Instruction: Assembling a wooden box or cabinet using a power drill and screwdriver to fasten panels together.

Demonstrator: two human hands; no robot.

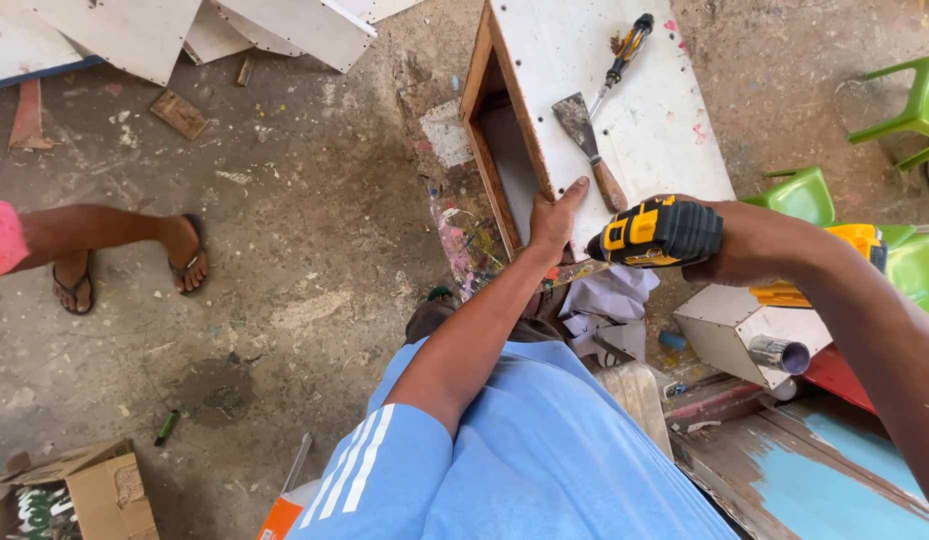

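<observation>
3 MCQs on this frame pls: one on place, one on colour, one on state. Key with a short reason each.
1. Where does the putty knife lie?
A. On the white panel of the box
B. On the dirt floor
C. In the cardboard carton

2. What colour is the body of the drill?
A. Red and white
B. Yellow and black
C. All green

3. What is the left hand doing?
A. Gripping the screwdriver
B. Hanging free in the air
C. Resting flat on the edge of the wooden box

Key:
1 A: the blade and wooden handle sit on the white panel, next to the screwdriver.
2 B: the housing is yellow with black parts, held in the right hand.
3 C: the palm lies on the box's near corner with the fingers stretched out, holding nothing.
</observation>
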